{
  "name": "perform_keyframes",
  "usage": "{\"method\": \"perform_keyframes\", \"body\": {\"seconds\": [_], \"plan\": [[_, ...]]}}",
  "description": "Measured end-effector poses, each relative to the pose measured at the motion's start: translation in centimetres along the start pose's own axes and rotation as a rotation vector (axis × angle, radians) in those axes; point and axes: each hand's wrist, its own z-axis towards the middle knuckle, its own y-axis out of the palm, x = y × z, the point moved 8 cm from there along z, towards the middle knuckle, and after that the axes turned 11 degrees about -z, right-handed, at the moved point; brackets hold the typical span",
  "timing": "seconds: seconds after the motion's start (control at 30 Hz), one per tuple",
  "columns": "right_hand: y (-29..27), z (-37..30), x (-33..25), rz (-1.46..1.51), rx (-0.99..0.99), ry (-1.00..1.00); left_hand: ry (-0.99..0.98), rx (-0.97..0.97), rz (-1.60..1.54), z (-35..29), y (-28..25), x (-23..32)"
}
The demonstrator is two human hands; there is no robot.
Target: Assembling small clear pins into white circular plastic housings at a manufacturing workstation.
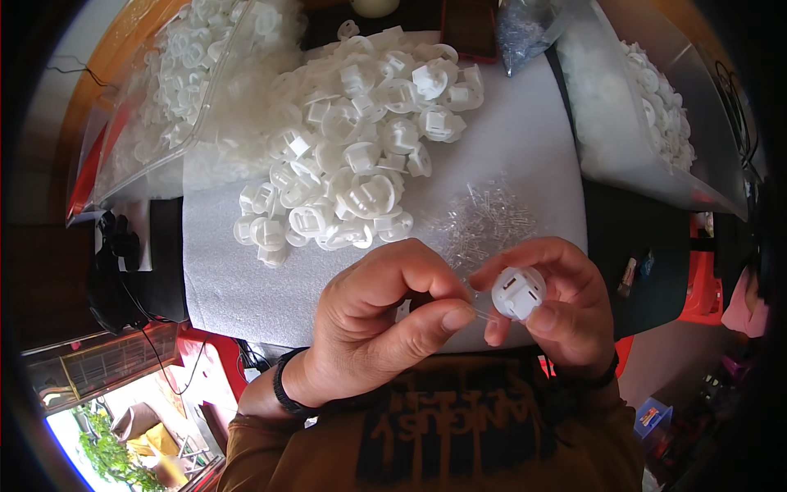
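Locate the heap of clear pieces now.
In the head view, the heap of clear pieces lies right of centre on the pale mat, beside the white pile, just beyond the right hand.

Round white fitting [519, 293] (slotted), clear pin [487, 315]

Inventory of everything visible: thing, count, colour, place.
round part: 1, white, held right of centre
thin pin: 1+, clear, beside it
loose parts: many, white, upper centre
loose pins: many, clear, centre-right
mat: 1, grey, centre
bins: 2, translucent, upper left, right
bag: 1, clear, top right
table: 1, dark, under mat
plastic items: several, red, both sides
shirt: 1, brown, bottom
left hand: 1, bare, centre, pinching pin
right hand: 1, bare, right, holding part
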Motion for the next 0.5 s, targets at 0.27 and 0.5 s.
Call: {"method": "perform_keyframes", "body": {"seconds": [0.27,0.5], "plan": [[0.14,0.0,-0.11,0.004,-0.005,-0.021,0.163,0.006,0.139,0.36,0.22,0.76],[0.21,0.18,-0.12,0.009,-0.03,-0.044,0.172,-0.023,0.119,0.48,0.04,0.59]]}}
